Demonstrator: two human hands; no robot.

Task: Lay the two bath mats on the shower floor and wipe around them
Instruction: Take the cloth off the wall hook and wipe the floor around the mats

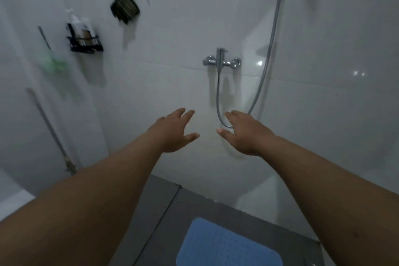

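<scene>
Matting of a blue colour, one bath mat [228, 244], is seen nearest, laid flat on the grey shower floor [155, 211] at the bottom of the view, right of centre and close to the right wall. Its near end is cut off by the frame, so its full length cannot be judged; what shows suggests the long axis runs from near to far, with the rounded far corners pointed toward the back wall. A second mat is not seen anywhere.

Further out, both bare arms are stretched forward. The left hand [172, 130] and the right hand [246, 134] are held empty in the air, fingers spread apart, nothing gripped, well above the floor. Behind them a hose [264, 71] hangs in a loop from the tap [221, 61] on the far wall, and a black rack [85, 44] is fixed on the far left.

Slipping is the likely risk: a wet floor could let the mat slide if it is not pressed down. The hose loop could also be snagged by the right hand.
</scene>
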